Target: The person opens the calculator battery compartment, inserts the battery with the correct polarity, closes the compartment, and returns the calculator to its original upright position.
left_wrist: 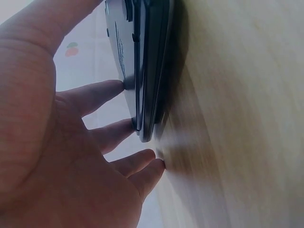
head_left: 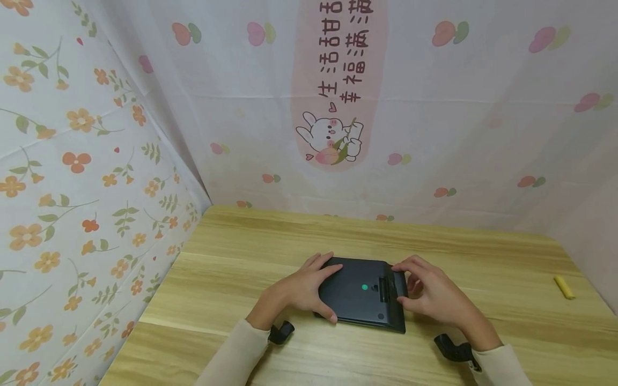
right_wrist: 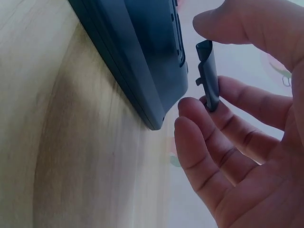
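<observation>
A flat black device that looks like a calculator [head_left: 352,289] lies back side up on the table, a slot-like compartment [head_left: 383,289] showing near its right end. My left hand [head_left: 305,287] is spread over its left end, fingers fairly straight. In the left wrist view, two fingertips touch the device's back while the other two reach past its end near the tabletop. At the right end, my right hand [head_left: 429,287] pinches a small black cover [right_wrist: 210,78] between thumb and fingers. The right wrist view shows that cover apart from the device's body.
A small yellow cylinder [head_left: 564,287], perhaps a battery, lies near the table's right edge. The wooden table [head_left: 270,236] meets a patterned curtain [head_left: 434,134] behind and a floral one [head_left: 87,177] at left. Black wrist mounts [head_left: 454,348] sit by both sleeves.
</observation>
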Available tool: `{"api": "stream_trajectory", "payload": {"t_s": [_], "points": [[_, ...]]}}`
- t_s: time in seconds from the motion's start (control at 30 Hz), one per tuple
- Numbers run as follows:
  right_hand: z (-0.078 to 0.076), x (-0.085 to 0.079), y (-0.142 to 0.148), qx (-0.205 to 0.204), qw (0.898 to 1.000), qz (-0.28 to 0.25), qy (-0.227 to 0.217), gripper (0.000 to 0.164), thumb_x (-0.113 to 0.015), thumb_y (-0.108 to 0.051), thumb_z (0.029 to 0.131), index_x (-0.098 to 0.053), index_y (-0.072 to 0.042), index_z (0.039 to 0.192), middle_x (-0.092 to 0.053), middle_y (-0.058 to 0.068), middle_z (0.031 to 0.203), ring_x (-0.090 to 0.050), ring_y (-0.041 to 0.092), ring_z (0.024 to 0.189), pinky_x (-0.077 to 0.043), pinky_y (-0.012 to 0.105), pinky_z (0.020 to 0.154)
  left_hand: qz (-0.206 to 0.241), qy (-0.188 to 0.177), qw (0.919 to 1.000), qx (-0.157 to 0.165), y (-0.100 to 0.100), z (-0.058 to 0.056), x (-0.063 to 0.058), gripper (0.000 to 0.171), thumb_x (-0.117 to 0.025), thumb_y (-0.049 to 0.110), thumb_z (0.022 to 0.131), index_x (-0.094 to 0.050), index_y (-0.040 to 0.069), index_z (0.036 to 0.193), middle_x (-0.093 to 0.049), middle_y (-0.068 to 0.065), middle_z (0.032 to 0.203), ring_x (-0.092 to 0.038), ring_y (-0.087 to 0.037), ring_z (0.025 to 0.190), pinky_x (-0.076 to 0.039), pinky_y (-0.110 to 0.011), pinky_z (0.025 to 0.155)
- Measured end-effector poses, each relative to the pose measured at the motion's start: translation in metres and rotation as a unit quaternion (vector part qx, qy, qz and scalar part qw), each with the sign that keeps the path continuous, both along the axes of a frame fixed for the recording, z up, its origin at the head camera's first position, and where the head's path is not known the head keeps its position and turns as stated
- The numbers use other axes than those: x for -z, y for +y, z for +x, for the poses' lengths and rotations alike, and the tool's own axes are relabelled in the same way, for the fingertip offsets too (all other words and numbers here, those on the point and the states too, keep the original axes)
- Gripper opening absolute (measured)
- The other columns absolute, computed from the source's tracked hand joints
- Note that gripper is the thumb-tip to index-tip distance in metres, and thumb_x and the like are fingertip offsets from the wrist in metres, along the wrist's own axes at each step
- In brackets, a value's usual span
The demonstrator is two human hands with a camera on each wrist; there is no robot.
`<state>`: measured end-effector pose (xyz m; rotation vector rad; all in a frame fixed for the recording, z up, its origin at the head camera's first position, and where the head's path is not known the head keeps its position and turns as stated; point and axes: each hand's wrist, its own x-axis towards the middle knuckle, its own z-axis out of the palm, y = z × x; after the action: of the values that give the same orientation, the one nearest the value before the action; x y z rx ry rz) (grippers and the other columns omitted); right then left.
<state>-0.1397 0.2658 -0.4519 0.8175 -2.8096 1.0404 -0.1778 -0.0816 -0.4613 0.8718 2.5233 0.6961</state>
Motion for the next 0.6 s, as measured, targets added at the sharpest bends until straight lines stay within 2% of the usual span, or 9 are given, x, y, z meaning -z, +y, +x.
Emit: {"api": "stream_trajectory", "payload": {"t_s": [0.6], "points": [[-0.0018,-0.0033,0.0106,0.016,1.000,0.010,-0.015,0.055,-0.093,-0.007,0.082,-0.071,-0.007,0.133,-0.063,-0.002,0.121,-0.062,0.010,0.083,-0.058,0.029,0.067,0.000,0.000,1.0000,-0.001,-0.0003,-0.0008,0.0004,0.116,-0.098,0.053,0.080,-0.038,0.021,0.174,-0.013,-0.005,0.184,-0.007,-0.035,0.169,-0.032,-0.064,0.126]]}}
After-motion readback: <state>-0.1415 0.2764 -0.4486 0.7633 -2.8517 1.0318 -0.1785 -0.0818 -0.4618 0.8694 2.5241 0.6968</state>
